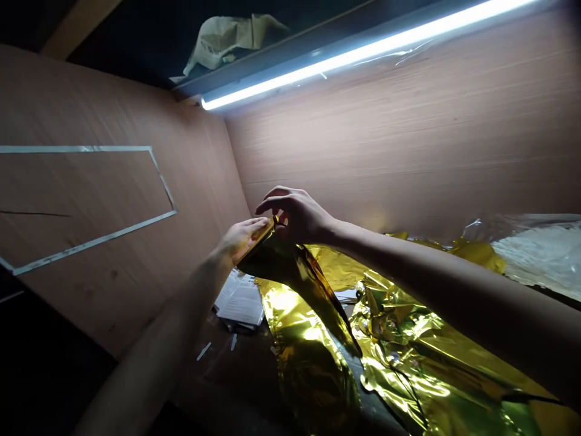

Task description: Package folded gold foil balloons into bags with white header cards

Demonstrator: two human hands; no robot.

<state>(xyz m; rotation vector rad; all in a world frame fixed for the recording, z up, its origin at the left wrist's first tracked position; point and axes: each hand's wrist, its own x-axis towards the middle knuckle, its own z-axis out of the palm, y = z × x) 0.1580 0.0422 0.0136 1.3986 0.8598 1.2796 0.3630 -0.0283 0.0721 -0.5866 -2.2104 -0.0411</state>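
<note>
My left hand (pixel 245 237) grips the upper edge of a flat gold foil balloon (pixel 276 257), with the thumb and fingers closed on it. Just to the right, my right hand (pixel 297 212) is bent over the same edge, its thumb and fingers curled together around a small dark bit at the foil's top corner. What that bit is cannot be made out. The shiny lower part of the foil (pixel 302 339) hangs down toward me, with a crimped seam along its side. More crumpled gold foil (pixel 408 345) lies in a heap under my right forearm.
White printed papers (pixel 239 300) lie on the dark table beyond the foil. Clear plastic wrapping (pixel 540 251) sits at the right. Wooden panels (pixel 408 139) stand at the back and left, the left one bearing a tape outline (pixel 95 241). A lit tube lamp (pixel 363 57) runs overhead.
</note>
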